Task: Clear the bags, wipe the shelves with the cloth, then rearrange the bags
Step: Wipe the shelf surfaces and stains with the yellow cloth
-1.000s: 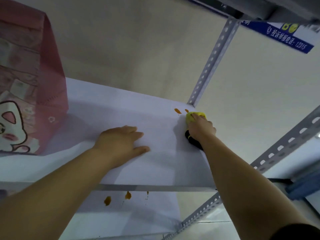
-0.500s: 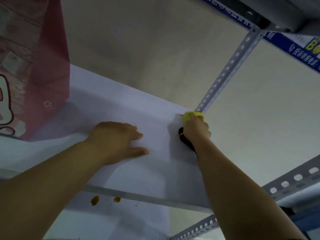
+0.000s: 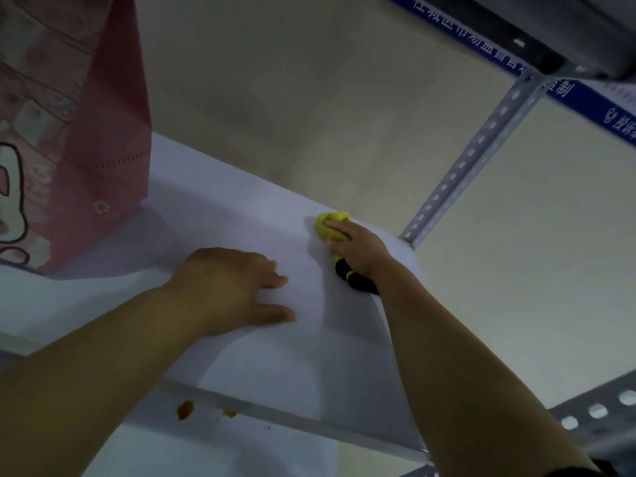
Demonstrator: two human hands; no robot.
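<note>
Cloth (image 3: 328,227), soft and light, lies wadded at the shelf's (image 3: 309,356) back edge; right hand (image 3: 358,249) fingers seem curled over it, best gripped bunched whole; left hand (image 3: 234,287) rests flat, fingers relaxed.

bag (image 3: 103,149) cut off left, sign (image 3: 592,108) lettering blurred, cloth (image 3: 326,226) partly under right hand (image 3: 361,251)

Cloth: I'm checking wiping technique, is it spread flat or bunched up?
Bunched. The right hand grips the cloth as a yellow wad pressed on the shelf, not laid flat.
</note>
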